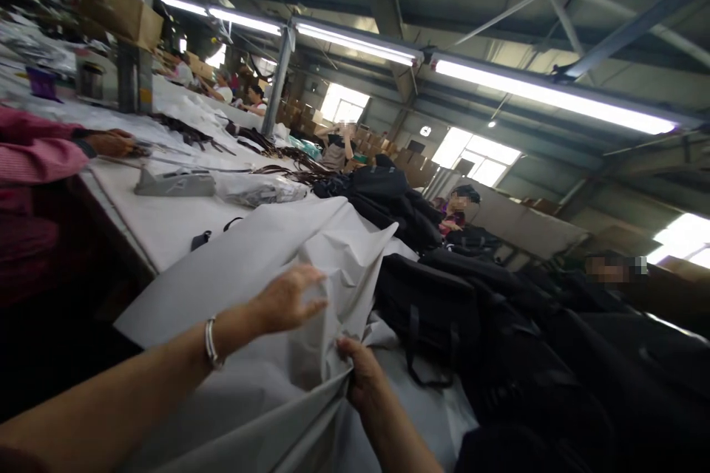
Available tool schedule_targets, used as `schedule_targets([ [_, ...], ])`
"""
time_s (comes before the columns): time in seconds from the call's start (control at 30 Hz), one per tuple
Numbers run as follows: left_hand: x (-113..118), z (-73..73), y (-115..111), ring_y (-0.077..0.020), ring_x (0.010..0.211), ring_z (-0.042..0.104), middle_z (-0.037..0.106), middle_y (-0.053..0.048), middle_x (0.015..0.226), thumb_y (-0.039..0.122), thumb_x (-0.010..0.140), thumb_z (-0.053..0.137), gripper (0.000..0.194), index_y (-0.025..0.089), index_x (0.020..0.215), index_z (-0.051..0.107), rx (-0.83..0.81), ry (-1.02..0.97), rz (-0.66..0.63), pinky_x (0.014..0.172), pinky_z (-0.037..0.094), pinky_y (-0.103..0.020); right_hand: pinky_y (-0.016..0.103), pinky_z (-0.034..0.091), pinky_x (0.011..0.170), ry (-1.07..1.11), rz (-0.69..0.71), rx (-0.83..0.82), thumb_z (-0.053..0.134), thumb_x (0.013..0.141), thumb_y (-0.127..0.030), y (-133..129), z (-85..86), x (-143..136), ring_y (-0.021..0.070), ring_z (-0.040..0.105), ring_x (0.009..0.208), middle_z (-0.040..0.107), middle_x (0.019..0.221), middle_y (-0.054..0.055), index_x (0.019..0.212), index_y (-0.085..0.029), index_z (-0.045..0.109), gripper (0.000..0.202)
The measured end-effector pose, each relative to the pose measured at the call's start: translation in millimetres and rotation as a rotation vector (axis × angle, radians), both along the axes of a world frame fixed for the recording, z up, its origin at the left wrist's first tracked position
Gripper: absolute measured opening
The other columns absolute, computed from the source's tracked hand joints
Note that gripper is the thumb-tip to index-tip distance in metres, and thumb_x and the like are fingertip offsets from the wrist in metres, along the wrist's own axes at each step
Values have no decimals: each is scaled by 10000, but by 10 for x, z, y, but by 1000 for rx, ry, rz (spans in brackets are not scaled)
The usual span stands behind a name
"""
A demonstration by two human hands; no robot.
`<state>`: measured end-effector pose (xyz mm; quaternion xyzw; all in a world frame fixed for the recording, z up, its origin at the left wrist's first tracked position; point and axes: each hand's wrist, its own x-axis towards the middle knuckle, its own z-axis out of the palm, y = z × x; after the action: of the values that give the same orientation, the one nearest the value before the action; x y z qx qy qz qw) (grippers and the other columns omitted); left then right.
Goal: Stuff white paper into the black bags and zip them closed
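A large grey-white sheet [244, 259] lies creased over the near part of the table, its surface raised in folds. My left hand [288, 299], with a silver bracelet on the wrist, is over the middle of the sheet with thumb and fingers apart and nothing between them. To its lower right, my right hand [363, 377] pinches a gathered edge of the sheet between thumb and fingers. Black bags [427, 303] with straps are piled directly right of the sheet.
A grey tape dispenser [174, 183] stands on the table [127, 214] at the left, near a co-worker's hands [111, 143] and pink sleeve. Dark straps [288, 162] lie farther back. A metal post [279, 81] rises beyond. Other people sit in the background.
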<state>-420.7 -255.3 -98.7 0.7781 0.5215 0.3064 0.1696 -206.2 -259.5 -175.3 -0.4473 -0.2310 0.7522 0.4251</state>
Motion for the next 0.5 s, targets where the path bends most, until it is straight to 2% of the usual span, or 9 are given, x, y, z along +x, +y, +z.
schedule_targets([
  [0.07,-242,-28,229,-428,1443,447,514,-317,1496,541,897,531,808,-8,1484,441,-34,-24,206,1221,324,-589,428,638,778,19,-7,4,835,418,-243,-121,61,-7,336,752,870,764,772,70,821,-175,671,441],
  [0.1,-321,-70,290,-459,1461,410,478,-344,1511,553,870,549,856,-34,1481,423,-62,-32,269,1224,294,-626,427,635,795,40,5,23,837,413,-237,-191,108,-28,336,750,883,766,788,74,833,-172,676,454],
  [0.17,-374,-181,274,-453,1462,415,473,-321,1530,599,837,569,898,-12,1480,431,-116,-53,304,1231,300,-612,430,624,842,106,71,98,844,446,-234,-338,214,-93,324,748,902,772,836,73,896,-170,697,478],
  [0.27,-210,-328,-17,-363,1311,610,621,-226,1427,699,886,447,894,50,1501,450,-215,-95,215,1135,488,-486,427,586,942,198,203,288,870,563,-281,-530,342,-184,285,738,933,774,945,67,1034,-173,722,505],
  [0.33,7,-380,-285,-323,1196,690,705,-168,1324,718,927,381,843,97,1484,500,-312,-224,95,1035,572,-416,416,549,1005,188,251,376,906,594,-344,-624,377,-202,263,725,944,767,987,70,1084,-159,738,550],
  [0.43,357,-410,-639,-330,1174,695,737,-108,1281,718,882,550,764,164,1406,595,-427,-580,-83,1020,582,-385,433,516,1043,98,263,361,975,487,-434,-745,370,-151,242,694,892,753,942,53,977,-157,770,599],
  [0.5,532,-411,-782,-337,1125,707,753,-78,1246,706,836,636,731,198,1361,632,-427,-706,-119,969,604,-379,485,536,998,22,183,363,986,425,-473,-825,370,-71,228,665,817,739,886,29,887,-178,762,592],
])
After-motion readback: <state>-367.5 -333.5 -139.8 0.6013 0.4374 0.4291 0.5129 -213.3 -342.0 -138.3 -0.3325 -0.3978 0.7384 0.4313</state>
